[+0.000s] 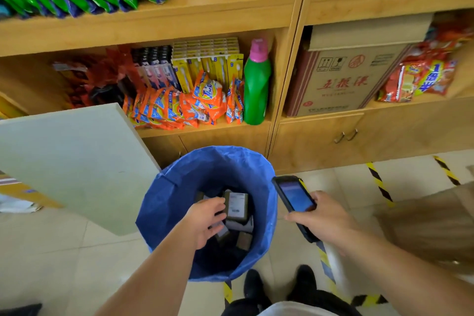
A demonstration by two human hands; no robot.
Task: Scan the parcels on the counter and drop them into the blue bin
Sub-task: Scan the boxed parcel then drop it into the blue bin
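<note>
We see the left hand (205,220) over the mouth of the blue bin (164,202), its grip spread apart with nothing in it, fingers just beside a labelled parcel (237,206). That parcel lies on top of other parcels (243,240) inside the bin. The right hand (324,218), just right of the bin's rim, has its grip clamped on a handheld scanner (295,197) with a lit screen. The counter (74,161) juts in left of the bin; wooden shelves (154,23) of goods stand behind it.
</note>
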